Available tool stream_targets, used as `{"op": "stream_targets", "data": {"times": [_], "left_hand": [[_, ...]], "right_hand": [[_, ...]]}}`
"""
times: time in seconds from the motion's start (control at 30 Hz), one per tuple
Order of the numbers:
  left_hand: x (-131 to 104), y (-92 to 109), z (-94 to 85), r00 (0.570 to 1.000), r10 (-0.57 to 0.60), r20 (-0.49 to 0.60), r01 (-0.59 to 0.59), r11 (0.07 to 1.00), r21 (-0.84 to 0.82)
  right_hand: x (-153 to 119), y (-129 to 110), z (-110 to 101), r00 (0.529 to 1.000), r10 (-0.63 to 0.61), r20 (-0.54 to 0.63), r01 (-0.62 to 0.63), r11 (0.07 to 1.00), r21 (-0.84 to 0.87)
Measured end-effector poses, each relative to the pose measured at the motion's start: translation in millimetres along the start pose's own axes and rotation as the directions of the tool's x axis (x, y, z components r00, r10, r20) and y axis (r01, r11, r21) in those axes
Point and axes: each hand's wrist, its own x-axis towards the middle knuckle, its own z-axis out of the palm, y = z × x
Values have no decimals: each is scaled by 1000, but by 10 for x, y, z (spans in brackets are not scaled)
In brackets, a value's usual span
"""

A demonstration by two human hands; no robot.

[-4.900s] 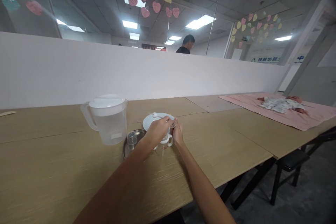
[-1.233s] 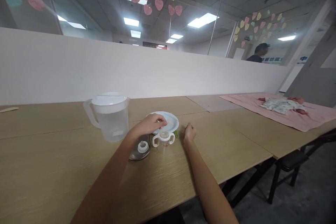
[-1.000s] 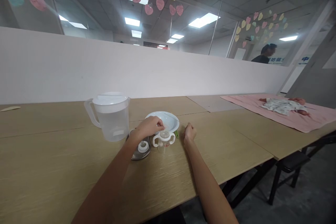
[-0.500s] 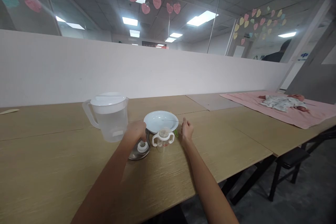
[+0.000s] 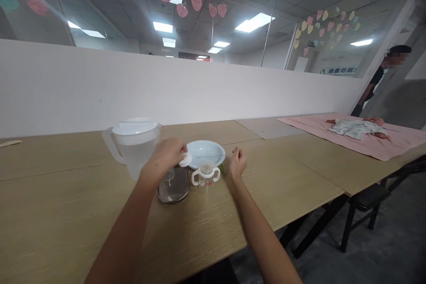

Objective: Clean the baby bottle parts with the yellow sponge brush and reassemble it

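Observation:
My left hand (image 5: 169, 153) is closed on a white bottle nipple ring (image 5: 185, 159), lifted above a small metal tray (image 5: 176, 193). A clear cap (image 5: 168, 178) stands on the tray, partly behind my wrist. My right hand (image 5: 238, 162) is closed on a thin rod (image 5: 213, 156) that points left across a white bowl (image 5: 199, 147); its kind is too fine to make out. Between my hands stands an uncovered baby bottle (image 5: 205, 182) with two white handles. A small green item (image 5: 222, 168) lies beside the bowl, near my right hand.
A lidded clear pitcher (image 5: 136, 148) holding water stands left of my left hand. On the right, a doll (image 5: 357, 128) lies on a pink cloth (image 5: 372, 148). A black stool (image 5: 369, 197) stands by the table's edge. A person (image 5: 371, 84) is at the far right.
My left hand has raised the nipple ring off the metal tray, up towards the bowl. My right hand has barely moved. A person has come into view at the far right.

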Motion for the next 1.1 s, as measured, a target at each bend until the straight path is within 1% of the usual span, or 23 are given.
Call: {"op": "stream_targets", "data": {"times": [0.03,0.07,0.1,0.13,0.17,0.2,0.23,0.27,0.3,0.33,0.37,0.4,0.43,0.53,0.57,0.6,0.7,0.77,0.83,0.93,1.0,1.1], "left_hand": [[-18,13,-28,996,51,-75,-54,997,-48],[-27,32,-40,986,98,-132,-111,989,-93],[-27,59,-41,974,139,-180,-164,977,-134],[-21,91,-31,961,171,-217,-209,964,-167],[-12,128,-17,950,195,-243,-244,951,-190],[-3,169,-1,941,216,-259,-272,941,-202],[4,212,13,933,241,-268,-300,932,-205],[7,257,23,926,267,-266,-325,924,-201],[6,302,26,921,291,-259,-344,919,-192],[-1,347,24,917,312,-248,-360,915,-180],[-12,391,17,914,330,-238,-373,912,-169],[-26,433,7,911,345,-227,-384,909,-160],[-42,474,-5,909,356,-217,-391,908,-150],[-106,587,-31,901,389,-192,-411,908,-85],[-132,625,-35,894,407,-186,-422,906,-44],[-161,662,-37,884,431,-180,-438,899,3],[-256,768,-37,844,510,-166,-496,860,122],[-314,820,-42,832,533,-156,-509,844,168],[-357,846,-50,829,541,-143,-512,836,196],[-399,850,-62,817,562,-129,-530,820,217],[-417,843,-63,806,578,-126,-547,810,213],[-420,831,-56,796,592,-125,-566,801,197]], "right_hand": [[-19,-70,-19,1000,-25,-18,25,999,-24],[-45,-140,-38,997,-79,-23,78,996,-41],[-77,-209,-55,986,-164,-15,163,985,-48],[-115,-273,-70,961,-276,3,276,960,-45],[-159,-332,-83,913,-406,35,407,913,-29],[-206,-383,-91,837,-542,79,544,839,-6],[-255,-426,-95,740,-662,114,666,746,14],[-301,-463,-93,639,-757,132,762,647,23],[-343,-493,-87,548,-824,142,831,556,20],[-377,-517,-77,479,-867,140,874,485,10],[-401,-535,-66,435,-891,128,899,438,-3],[-414,-548,-55,416,-903,110,909,417,-16],[-416,-554,-47,418,-905,85,908,417,-28],[-363,-547,-50,448,-893,28,892,446,-72],[-334,-538,-60,444,-896,9,893,441,-91],[-302,-527,-73,427,-904,-13,898,426,-107],[-213,-481,-113,350,-930,-112,921,363,-141],[-170,-440,-129,318,-937,-148,929,339,-150],[-139,-390,-133,318,-936,-148,924,341,-173],[-102,-311,-125,338,-932,-130,911,359,-203],[-81,-268,-119,346,-929,-131,914,365,-178],[-70,-242,-116,341,-928,-151,918,364,-158]]}}
